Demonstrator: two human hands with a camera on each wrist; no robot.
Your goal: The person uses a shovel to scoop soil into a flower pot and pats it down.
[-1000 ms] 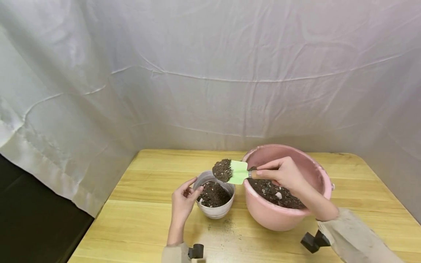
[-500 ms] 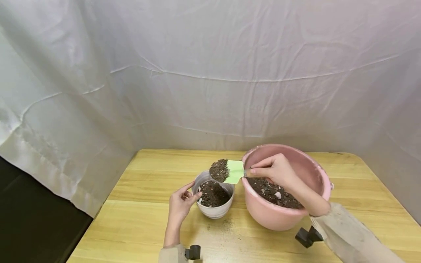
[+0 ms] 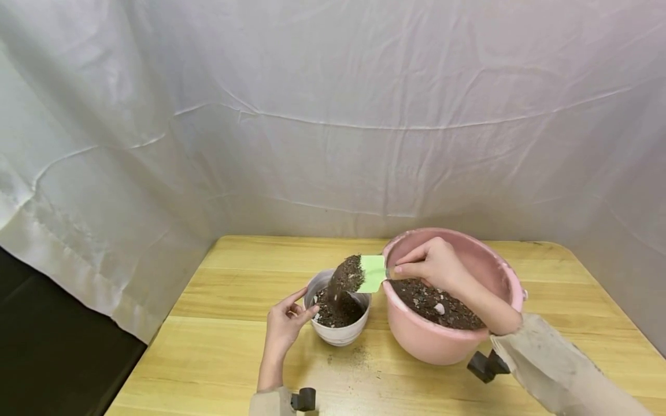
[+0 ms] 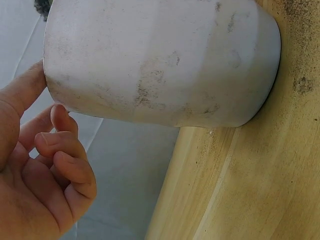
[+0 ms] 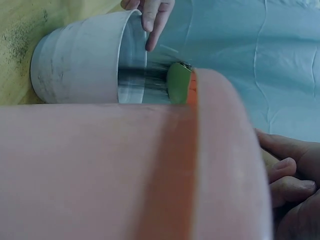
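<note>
Meanwhile the right hand (image 3: pixel 434 264) grips a tilted green trowel (image 3: pixel 372 273) spilling soil into the white pot (image 3: pixel 340 335), whose left rim the left hand (image 3: pixel 285 323) touches, fingers loosely curled.

Green trowel (image 3: pixel 372 273); white pot (image 3: pixel 339 334); pink basin (image 3: pixel 437 341); dark brown soil (image 3: pixel 347 276).

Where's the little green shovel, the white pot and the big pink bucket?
green shovel (image 3: pixel 372 273), head view, on the bare green blade.
white pot (image 3: pixel 340 335), head view, on its outer front wall.
pink bucket (image 3: pixel 434 344), head view, on its outer front wall.
</note>
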